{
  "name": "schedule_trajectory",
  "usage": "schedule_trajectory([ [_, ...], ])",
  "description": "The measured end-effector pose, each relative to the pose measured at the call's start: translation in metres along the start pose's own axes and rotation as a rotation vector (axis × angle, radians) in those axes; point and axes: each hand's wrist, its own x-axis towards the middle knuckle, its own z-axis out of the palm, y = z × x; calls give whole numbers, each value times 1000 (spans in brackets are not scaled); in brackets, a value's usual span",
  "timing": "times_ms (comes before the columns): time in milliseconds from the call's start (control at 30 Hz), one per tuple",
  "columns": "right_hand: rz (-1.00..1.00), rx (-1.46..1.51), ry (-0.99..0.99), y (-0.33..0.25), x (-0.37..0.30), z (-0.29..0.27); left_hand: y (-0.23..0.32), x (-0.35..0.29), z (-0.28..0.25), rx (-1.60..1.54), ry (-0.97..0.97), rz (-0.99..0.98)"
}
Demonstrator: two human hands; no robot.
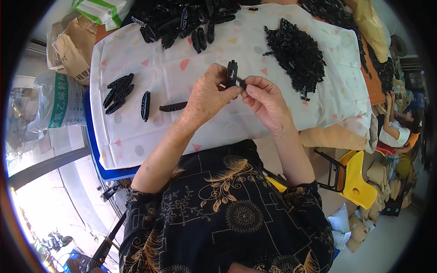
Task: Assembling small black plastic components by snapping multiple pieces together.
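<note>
Over the middle of the patterned white tablecloth point(164, 86), my left hand point(210, 95) is closed round a long black plastic part point(231, 73), its far end standing up past the fingers. My right hand point(266, 98) pinches a small black piece point(242, 83) against the side of that part, close to the left thumb. Whether the two pieces are joined cannot be seen. A similar long black part point(173, 107) lies just left of my left wrist. Farther left rest another one point(145, 106) and a small group of them point(119, 93).
A heap of long black parts point(182, 22) covers the back left of the table; a pile of small black pieces point(298, 59) lies at right. Bags point(66, 100) stand left of the table. Another person point(396, 127) sits at far right, beyond a yellow chair point(357, 182).
</note>
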Motion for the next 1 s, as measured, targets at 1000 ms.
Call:
schedule_trajectory([
  [1000,-706,-1341,-529,-32,-6,15,5,-37,-3,315,-137,77],
])
